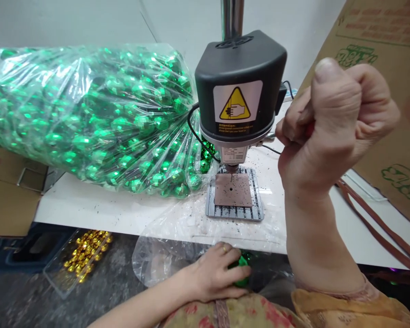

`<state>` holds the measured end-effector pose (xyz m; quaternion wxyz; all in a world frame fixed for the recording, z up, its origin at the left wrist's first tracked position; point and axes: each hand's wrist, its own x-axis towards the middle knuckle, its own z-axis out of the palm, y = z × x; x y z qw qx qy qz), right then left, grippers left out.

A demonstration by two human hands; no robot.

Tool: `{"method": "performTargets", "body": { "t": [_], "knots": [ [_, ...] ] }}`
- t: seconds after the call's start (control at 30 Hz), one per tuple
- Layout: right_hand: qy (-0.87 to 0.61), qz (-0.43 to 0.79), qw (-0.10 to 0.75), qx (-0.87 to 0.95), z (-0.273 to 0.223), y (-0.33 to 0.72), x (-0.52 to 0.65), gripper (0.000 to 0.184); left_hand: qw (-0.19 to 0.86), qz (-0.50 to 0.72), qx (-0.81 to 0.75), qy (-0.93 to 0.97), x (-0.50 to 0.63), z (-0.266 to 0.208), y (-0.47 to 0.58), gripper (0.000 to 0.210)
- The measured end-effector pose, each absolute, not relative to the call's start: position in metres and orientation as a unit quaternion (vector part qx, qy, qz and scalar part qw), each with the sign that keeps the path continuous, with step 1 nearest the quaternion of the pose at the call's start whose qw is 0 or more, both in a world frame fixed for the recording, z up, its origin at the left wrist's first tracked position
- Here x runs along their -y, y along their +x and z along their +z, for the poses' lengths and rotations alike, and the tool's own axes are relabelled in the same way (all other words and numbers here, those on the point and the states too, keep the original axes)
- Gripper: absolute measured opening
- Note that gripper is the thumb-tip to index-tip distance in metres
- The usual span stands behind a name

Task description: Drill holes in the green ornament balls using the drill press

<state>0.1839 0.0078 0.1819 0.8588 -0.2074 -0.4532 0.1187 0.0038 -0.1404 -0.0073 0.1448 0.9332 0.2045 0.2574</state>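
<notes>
Keeping fingers clear under the drill [241, 64] is advised. The green ball [243, 261] is cupped by the left hand [215, 273] short of the table [105, 207]; the right hand [341, 114] is clenched, any hold hidden. The plate [258, 207] is black-speckled, the table crowded by bag [123, 118] and carton [372, 123].

Bright, diffuse light; white glare on plastic bag [95, 118]

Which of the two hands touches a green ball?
The lower, left hand: it rests on the green ball. The right hand is raised beside the drill.
</notes>
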Motion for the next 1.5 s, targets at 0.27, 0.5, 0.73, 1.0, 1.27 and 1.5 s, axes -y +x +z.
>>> {"method": "performTargets", "body": {
  "t": [0.27, 0.5, 0.73, 1.0, 1.27, 1.5],
  "knots": [
    [-0.233, 0.118, 0.844, 0.469, 0.181, 0.184, -0.002, 0.039, -0.024, 0.372, -0.248, 0.894, 0.082, 0.005, -0.009, 0.023],
    [-0.216, 0.116, 0.844, 0.477, 0.178, 0.187, -0.007, 0.04, -0.069, 0.148, -0.564, 0.809, -0.06, 0.028, -0.02, 0.033],
    [-0.189, 0.124, 0.848, 0.479, 0.178, 0.187, -0.006, 0.038, -0.029, 0.214, -0.562, 0.798, -0.068, 0.031, -0.022, 0.037],
    [-0.19, 0.12, 0.846, 0.484, 0.177, 0.186, -0.005, 0.039, 0.46, 0.494, -0.492, 0.55, -0.005, 0.033, -0.013, 0.048],
    [-0.197, 0.13, 0.845, 0.48, 0.177, 0.186, -0.004, 0.039, 0.497, 0.461, -0.469, 0.567, 0.003, 0.02, -0.004, 0.049],
    [-0.206, 0.128, 0.84, 0.486, 0.176, 0.185, 0.0, 0.04, 0.546, 0.511, -0.457, 0.482, 0.005, 0.016, 0.0, 0.051]
  ]
}}
